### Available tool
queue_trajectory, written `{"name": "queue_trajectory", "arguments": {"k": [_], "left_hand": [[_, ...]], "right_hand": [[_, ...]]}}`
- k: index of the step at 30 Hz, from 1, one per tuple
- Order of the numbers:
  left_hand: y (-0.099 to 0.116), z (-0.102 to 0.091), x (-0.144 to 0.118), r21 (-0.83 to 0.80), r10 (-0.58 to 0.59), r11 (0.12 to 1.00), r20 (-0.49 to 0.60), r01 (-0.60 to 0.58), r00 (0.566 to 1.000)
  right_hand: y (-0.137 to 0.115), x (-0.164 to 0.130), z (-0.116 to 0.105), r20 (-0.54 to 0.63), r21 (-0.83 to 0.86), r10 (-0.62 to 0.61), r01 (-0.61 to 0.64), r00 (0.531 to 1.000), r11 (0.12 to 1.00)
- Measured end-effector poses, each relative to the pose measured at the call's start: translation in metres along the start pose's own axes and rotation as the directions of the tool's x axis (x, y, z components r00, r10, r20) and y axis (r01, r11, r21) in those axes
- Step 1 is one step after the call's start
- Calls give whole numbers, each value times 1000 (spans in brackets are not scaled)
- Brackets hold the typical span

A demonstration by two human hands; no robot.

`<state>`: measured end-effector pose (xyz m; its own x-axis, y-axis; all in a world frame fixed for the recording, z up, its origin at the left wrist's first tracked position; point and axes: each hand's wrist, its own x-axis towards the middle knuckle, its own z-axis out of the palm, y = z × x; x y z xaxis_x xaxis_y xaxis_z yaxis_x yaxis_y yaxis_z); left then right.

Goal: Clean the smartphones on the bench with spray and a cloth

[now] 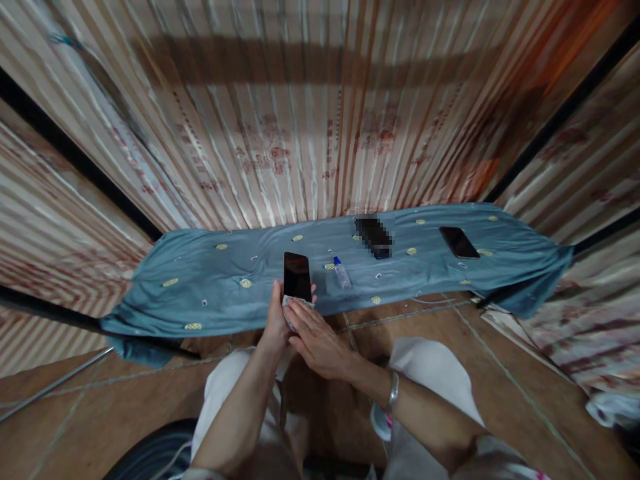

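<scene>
My left hand [273,327] is closed around a dark smartphone [297,275], its fingertips showing at the phone's right edge. The phone's black screen faces up, above the near edge of the blue cloth. My right hand [316,337] presses a pale wiping cloth [289,303] onto the lower part of the screen, its fingers held together. Most of that cloth is hidden beneath the fingers. Just right of the phone lies a small clear bottle [343,275] with a blue cap. Farther right, a second phone [459,243] lies flat on the blue cloth, near neither hand.
A blue cloth [265,310] with yellow pineapple prints covers a long, narrow table. A dark pixelated object [374,236] lies toward its back. Behind stands a striped curtain [280,133], with black poles [80,153] at the sides. My knees are below the table's front edge.
</scene>
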<state>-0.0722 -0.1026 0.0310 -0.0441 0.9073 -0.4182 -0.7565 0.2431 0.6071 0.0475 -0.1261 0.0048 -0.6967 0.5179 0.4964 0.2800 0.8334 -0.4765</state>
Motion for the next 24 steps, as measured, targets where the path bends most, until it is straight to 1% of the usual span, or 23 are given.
{"name": "queue_trajectory", "arguments": {"k": [3, 6, 8, 11, 13, 15, 17, 19, 22, 24], "left_hand": [[0, 2, 4, -22, 14, 1000, 16, -14, 1000], [-5, 6, 7, -28, 98, 995, -2, -98, 995], [-12, 11, 7, -37, 123, 992, -9, -124, 992], [-24, 18, 6, -37, 116, 993, 46, -114, 992], [-33, 22, 5, -17, 145, 989, 96, -144, 985], [-40, 23, 4, 15, 197, 980, 134, -200, 971], [-45, 20, 5, 57, 215, 973, 153, -225, 965], [-47, 16, 8, 101, 220, 967, 136, -234, 966], [-44, 12, 9, 147, 247, 955, 79, -257, 966], [-41, 11, 6, 165, 253, 951, 69, -261, 965]], "right_hand": [[7, 3, -1, -34, -15, 76, -76, 997, 997], [22, 8, -5, -89, -27, 152, -155, 984, 988], [34, 12, -10, -129, -21, 185, -189, 974, 982], [49, 17, -22, -181, 11, 212, -213, 960, 977], [56, 20, -30, -197, 34, 200, -198, 960, 980], [59, 22, -38, -198, 38, 157, -153, 968, 988], [59, 21, -42, -185, 13, 106, -105, 977, 994], [57, 19, -44, -155, -29, 59, -64, 986, 998], [52, 14, -42, -99, -72, -6, -1, 995, 997], [51, 12, -42, -69, -91, -31, 25, 997, 996]]}}
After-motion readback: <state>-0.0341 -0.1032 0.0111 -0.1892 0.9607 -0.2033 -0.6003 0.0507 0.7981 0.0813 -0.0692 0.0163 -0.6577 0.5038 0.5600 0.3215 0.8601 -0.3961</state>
